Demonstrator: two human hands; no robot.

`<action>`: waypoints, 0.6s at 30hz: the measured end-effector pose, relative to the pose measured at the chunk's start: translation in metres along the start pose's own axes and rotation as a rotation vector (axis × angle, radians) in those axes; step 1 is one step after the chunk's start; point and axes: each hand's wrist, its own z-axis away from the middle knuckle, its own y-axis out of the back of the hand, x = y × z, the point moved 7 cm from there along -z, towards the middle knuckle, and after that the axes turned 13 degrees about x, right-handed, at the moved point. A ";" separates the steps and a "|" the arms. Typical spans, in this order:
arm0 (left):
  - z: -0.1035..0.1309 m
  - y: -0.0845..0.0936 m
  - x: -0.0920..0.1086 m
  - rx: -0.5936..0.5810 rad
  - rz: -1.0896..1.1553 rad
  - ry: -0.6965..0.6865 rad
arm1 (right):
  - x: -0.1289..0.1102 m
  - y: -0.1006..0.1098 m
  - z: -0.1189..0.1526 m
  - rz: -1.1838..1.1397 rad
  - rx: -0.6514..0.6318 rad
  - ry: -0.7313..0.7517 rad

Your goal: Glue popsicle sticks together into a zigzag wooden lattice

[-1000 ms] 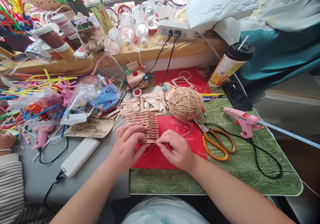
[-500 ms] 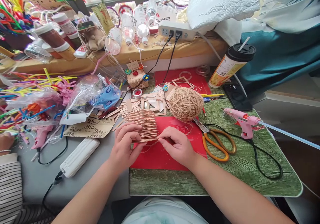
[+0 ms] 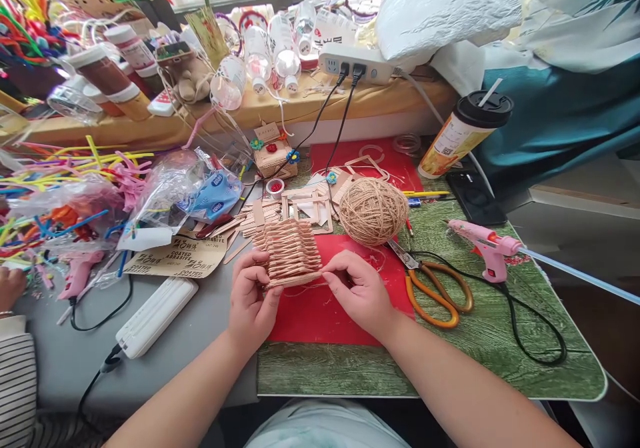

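Note:
A stack of wooden craft sticks (image 3: pixel 293 251), built up in ridged layers, is held up over a red sheet (image 3: pixel 345 315). My left hand (image 3: pixel 253 298) is closed around its left side, thumb below and fingers behind. At the lower right corner my right hand (image 3: pixel 360 291) pinches with thumb and forefinger, touching the end of the front stick. A thin strand of twine hangs under the stack towards those fingertips; the pinch itself is partly hidden. Just behind my right hand lies a ball of jute twine (image 3: pixel 374 211).
Orange-handled scissors (image 3: pixel 435 295) and a pink glue gun (image 3: pixel 487 245) with its cord lie to the right. A lidded cup (image 3: pixel 463 135) stands behind them. Left are sandpaper (image 3: pixel 175 255), a white power strip (image 3: pixel 157 318), pipe cleaners and another person's hand (image 3: pixel 10 288).
The stick stack has tilted, so more of its ridged face shows, and shifted slightly right. My left fingers have moved lower on its side; my right hand keeps its pinch.

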 end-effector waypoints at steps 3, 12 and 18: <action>0.009 0.004 0.000 0.007 -0.007 0.025 | 0.000 -0.003 0.000 -0.002 -0.022 -0.004; 0.020 0.028 -0.008 -0.040 -0.119 0.004 | 0.005 -0.018 0.006 -0.104 -0.032 -0.162; 0.021 0.030 -0.012 -0.052 -0.123 -0.007 | 0.015 -0.021 0.009 -0.167 -0.002 -0.278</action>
